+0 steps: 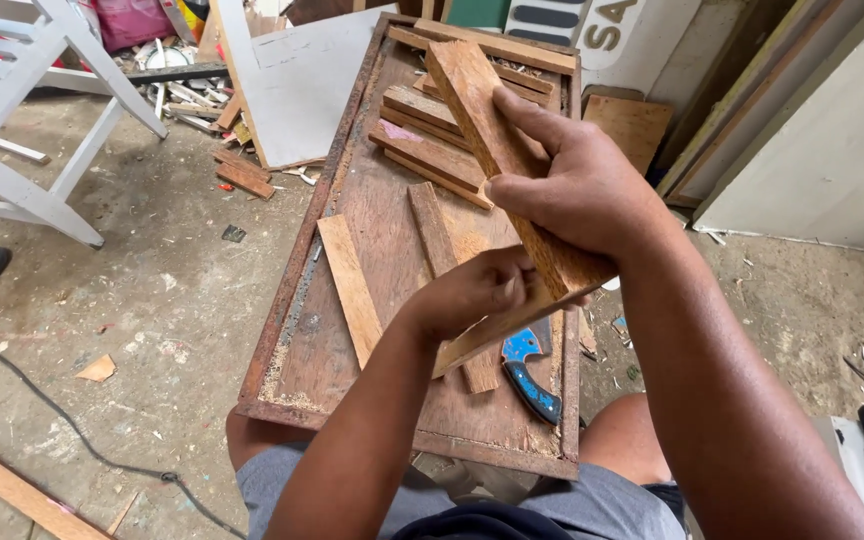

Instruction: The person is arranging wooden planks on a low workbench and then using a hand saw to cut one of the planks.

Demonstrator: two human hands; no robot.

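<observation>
While right hand [577, 190] grips long wood plank [482, 110] above rusty-framed worktable [297, 265], left hand [472, 295] closes on thinner strip [482, 335] beneath it; blue-handled tool [530, 375] lies on table below.

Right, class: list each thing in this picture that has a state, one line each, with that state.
Long plank: held tilted in right hand.
Thin strip: gripped by left hand, under the plank.
Blue-handled tool: lying flat on worktable.
Loose strip: lying flat, untouched.
</observation>
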